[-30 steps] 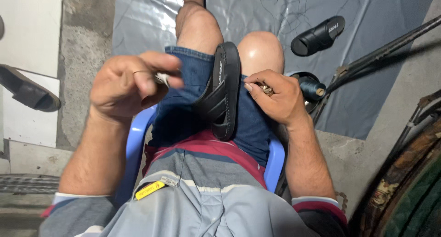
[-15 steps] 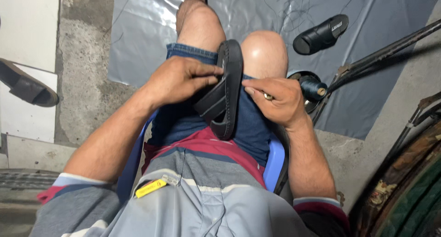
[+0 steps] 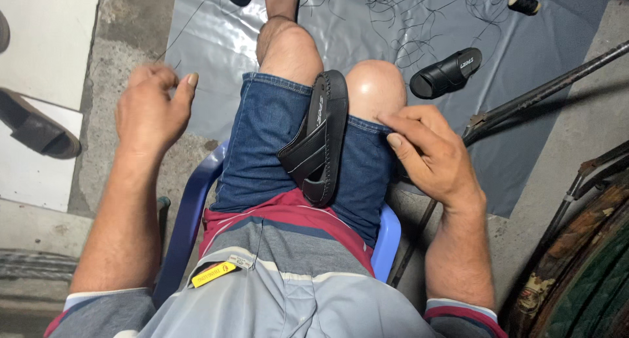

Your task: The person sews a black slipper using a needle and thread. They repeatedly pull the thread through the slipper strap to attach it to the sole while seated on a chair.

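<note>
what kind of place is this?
Probably an informal sandal-stitching spot on a bare concrete floor. Signs: a black sandal wedged between the seated person's knees, another sandal and a thread spool on a grey plastic sheet strewn with loose thread.

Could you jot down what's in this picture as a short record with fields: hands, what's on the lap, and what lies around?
Left hand: raised over the floor beside the knee, fingers curled, seems to pinch a thin thread
Right hand: resting at the right knee, fingers on the denim shorts
On lap: black sandal wedged on edge between the thighs, touched by neither hand
Seat: blue plastic chair
Floor: grey sheet with a second black sandal, a dark thread spool and loose threads
</note>
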